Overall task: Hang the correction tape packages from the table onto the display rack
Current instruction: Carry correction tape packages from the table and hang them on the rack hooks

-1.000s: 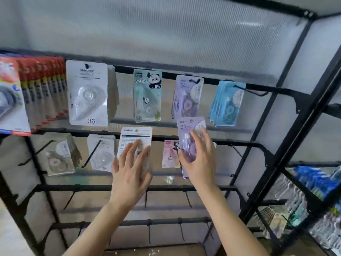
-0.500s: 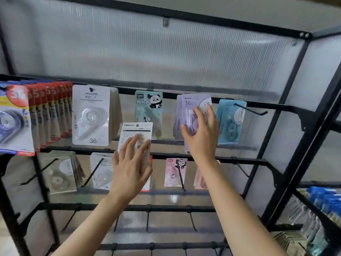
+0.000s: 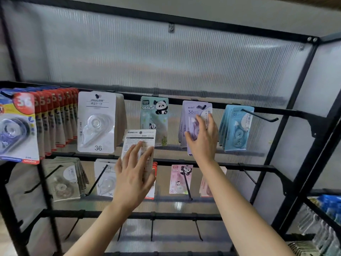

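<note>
My right hand [image 3: 203, 139] grips a purple correction tape package [image 3: 195, 115] against the purple stack on the top row of the black display rack [image 3: 291, 112]. A hook tip pokes through the package's top hole. My left hand [image 3: 134, 176] holds a white package [image 3: 140, 141] below and to the left, its printed back facing me, in front of the second row. The table is out of view.
The top row carries red packages [image 3: 55, 117], a white "36" package [image 3: 96, 122], a green panda package [image 3: 154, 115] and blue ones [image 3: 238, 126]. A bare hook [image 3: 260, 115] sticks out at right. A pink panda package [image 3: 180, 178] hangs below, and lower hooks [image 3: 198, 230] are bare.
My right hand rose with the purple package from the second row up to the purple stack's hook on the top row. My left hand kept its white package. The view tilted up.
</note>
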`<state>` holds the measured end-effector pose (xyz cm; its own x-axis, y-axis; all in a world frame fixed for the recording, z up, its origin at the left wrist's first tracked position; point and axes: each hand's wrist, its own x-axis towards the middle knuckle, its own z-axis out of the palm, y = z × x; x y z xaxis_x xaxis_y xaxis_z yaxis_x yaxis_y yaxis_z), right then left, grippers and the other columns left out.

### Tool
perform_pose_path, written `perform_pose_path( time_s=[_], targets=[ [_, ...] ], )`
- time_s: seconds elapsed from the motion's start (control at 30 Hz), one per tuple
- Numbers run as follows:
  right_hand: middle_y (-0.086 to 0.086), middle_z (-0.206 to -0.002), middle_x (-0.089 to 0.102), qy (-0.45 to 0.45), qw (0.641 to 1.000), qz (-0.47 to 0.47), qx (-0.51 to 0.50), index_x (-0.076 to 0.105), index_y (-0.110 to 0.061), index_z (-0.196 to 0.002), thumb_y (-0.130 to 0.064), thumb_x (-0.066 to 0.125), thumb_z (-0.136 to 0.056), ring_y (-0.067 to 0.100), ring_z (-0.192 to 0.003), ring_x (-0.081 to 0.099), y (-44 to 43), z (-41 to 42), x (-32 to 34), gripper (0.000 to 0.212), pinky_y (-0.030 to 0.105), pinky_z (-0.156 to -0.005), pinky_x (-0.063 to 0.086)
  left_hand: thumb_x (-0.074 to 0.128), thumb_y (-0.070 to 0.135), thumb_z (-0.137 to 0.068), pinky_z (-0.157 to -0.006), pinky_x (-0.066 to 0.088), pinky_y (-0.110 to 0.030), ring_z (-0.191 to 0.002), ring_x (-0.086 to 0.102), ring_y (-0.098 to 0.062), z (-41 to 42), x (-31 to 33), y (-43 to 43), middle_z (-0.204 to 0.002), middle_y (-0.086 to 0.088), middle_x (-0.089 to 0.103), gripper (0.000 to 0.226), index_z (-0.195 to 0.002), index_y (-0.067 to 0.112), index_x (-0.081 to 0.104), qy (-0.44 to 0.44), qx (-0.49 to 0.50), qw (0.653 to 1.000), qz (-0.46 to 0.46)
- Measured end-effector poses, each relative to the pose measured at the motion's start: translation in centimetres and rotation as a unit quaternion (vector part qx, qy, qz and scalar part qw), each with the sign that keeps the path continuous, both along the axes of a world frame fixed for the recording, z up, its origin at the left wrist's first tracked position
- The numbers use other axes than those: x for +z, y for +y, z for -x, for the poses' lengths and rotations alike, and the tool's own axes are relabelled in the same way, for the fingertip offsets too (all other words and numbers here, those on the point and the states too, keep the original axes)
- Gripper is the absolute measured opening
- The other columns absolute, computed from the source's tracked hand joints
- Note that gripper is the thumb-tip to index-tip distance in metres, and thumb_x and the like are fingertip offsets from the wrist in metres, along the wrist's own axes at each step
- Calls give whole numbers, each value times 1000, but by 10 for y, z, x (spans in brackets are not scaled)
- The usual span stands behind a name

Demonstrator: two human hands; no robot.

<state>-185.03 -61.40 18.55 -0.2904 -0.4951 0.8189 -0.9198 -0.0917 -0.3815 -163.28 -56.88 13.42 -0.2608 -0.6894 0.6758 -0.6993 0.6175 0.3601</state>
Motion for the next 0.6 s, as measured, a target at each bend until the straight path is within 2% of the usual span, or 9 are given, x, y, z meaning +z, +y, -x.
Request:
perform_pose_path(
  time_s=[0.2,0.37,0.5,0.57,0.6],
  targets=[
    [15,-152,22,-18,999,-43,15,48,-11,-131,-28,73,-80,35,-139,23,-22,4,5,60,49,-107,37,36,45,-83,-107,25,-49,-136,32,-28,0,-1,1,-150,-6,34,64,-141,17,43,6,-4,1000,3],
    [17,-154,20,-13,999,-22,24,44,-11,-139,-31,74,-80,37,-143,17,-2,2,-3,69,50,-113,21,36,49,-84,-107,20,-37,-137,29,-24,-2,0,3,-151,-2,31,63,-141,23,39,52,-35,998,-3],
    [18,-146,37,22,997,18,74,48,-5,-134,-18,74,-81,33,-136,32,32,-6,-17,60,42,-109,26,43,46,-85,-106,26,-39,-135,33,-20,-6,1,6,-149,0,33,55,-137,28,39,76,-106,991,17],
    [13,-139,47,14,990,-29,135,48,-5,-133,-17,71,-83,27,-131,41,48,-11,-26,57,38,-108,31,46,43,-87,-106,30,-41,-136,32,-17,-6,0,8,-149,3,32,52,-136,28,43,76,-144,986,30],
    [8,-136,50,-20,981,-72,177,48,-8,-134,-20,70,-84,22,-128,45,55,-15,-29,55,37,-108,34,47,41,-87,-106,30,-41,-137,31,-15,-4,-1,10,-149,4,32,51,-136,28,42,79,-159,983,34]
  ],
)
